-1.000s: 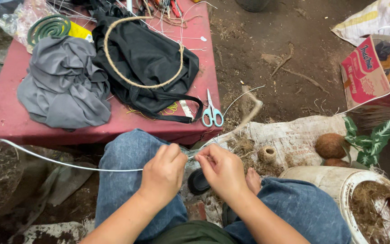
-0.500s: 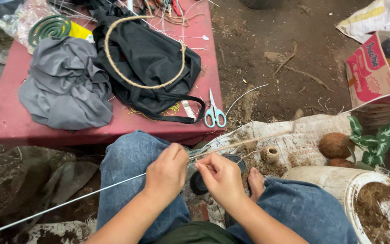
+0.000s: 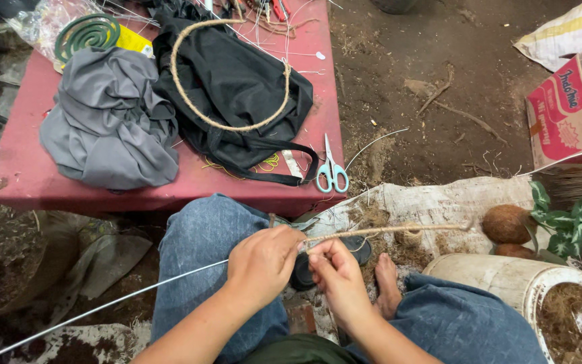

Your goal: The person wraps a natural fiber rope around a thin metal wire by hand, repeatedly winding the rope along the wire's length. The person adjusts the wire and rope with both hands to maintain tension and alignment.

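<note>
A low red table (image 3: 28, 178) stands in front of the knees, carrying a grey cloth (image 3: 106, 121), a black bag (image 3: 237, 94) with a rope-wrapped ring (image 3: 227, 74) on it, and scissors (image 3: 332, 174) near its edge. Over the lap, the left hand (image 3: 261, 264) is clenched around a long white wire (image 3: 102, 307), which runs off down to the left. The right hand (image 3: 335, 275) pinches the fibre-wrapped end (image 3: 385, 231), which points right. To wrap well, it seems wise to keep the wire taut and lay each turn tight against the last, leaving no bare gaps.
</note>
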